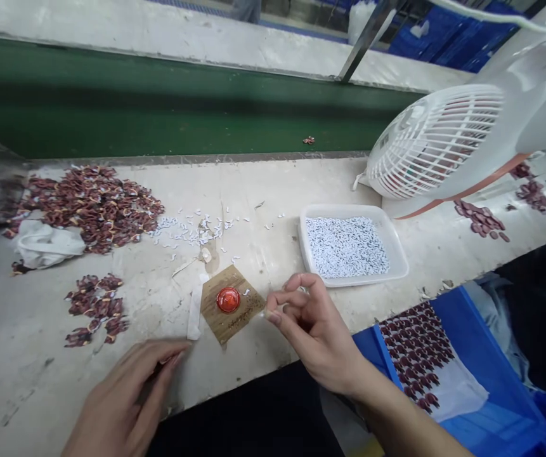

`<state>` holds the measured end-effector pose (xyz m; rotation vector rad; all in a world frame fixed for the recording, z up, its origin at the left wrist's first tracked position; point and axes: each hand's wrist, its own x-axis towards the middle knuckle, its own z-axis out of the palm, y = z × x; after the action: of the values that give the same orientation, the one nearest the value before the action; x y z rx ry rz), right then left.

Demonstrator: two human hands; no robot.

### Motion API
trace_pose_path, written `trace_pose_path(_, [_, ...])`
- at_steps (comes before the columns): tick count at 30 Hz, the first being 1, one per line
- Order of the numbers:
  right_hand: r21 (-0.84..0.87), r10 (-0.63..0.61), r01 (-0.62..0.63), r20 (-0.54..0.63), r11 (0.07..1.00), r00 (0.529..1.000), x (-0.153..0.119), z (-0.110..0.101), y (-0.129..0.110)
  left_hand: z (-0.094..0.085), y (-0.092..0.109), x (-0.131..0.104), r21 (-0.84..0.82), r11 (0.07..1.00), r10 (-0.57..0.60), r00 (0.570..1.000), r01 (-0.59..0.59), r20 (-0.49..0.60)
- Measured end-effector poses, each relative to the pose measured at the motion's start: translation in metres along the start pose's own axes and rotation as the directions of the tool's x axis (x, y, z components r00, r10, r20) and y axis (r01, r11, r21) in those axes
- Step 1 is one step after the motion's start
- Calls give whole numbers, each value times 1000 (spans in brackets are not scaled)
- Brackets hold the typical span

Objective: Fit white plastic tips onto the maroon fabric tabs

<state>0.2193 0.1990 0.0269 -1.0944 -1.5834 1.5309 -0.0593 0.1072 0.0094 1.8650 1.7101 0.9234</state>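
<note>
My left hand [132, 393] is at the near edge of the bench, thumb and fingers closed together. A dark reddish bit shows between them, mostly hidden. My right hand [318, 336] hovers at the right corner of a brown square board [221, 329] in a pinch; whatever is at its fingertips is too small to make out. On the board sits a small round red cap [228, 299] with shiny red content, beside one tiny white curved piece [246, 292] and brown specks. Just beyond my right hand stands a clear plastic tub [401, 263] filled with tiny white curved pieces.
Dark red small figures lie in a large heap [96, 203] and a smaller pile [94, 304] at left, near a white cloth [47, 244]. Loose white pieces [191, 228] are scattered mid-bench. A white fan [439, 139] and a blue bin [486, 355] holding rows of figures are at right.
</note>
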Motion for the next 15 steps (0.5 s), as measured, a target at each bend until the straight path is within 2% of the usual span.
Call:
trace_pose_path(2, [-179, -51, 58, 43, 982, 998, 12, -6, 2, -8, -13, 1, 40, 998, 41, 997, -39, -67])
trace_pose_path(5, [-419, -81, 133, 140, 898, 987, 27, -6, -2, -12, -18, 3, 7, 999, -44, 985, 46, -169])
trace_pose_path(7, [-537, -77, 174, 198, 825, 977, 35, -3, -7, -13, -20, 2, -89, 987, -145, 983, 135, -113])
trace_pose_path(9, [-617, -72, 219, 255, 756, 964, 39, 1, -12, -14, -25, -1, -208, 950, -235, 972, 234, 23])
trace_pose_path(11, [-664, -71, 264, 303, 700, 950, 42, 4, -15, -17, -33, -8, -262, 926, -247, 961, 272, 125])
trace_pose_path(13, [-686, -72, 296, 335, 664, 939, 43, 4, -18, -20, -41, -16, -228, 945, -210, 970, 234, 123])
trace_pose_path(15, [-690, -81, 310, 343, 654, 936, 42, 2, -23, -23, -47, -24, -152, 971, -174, 982, 183, 72])
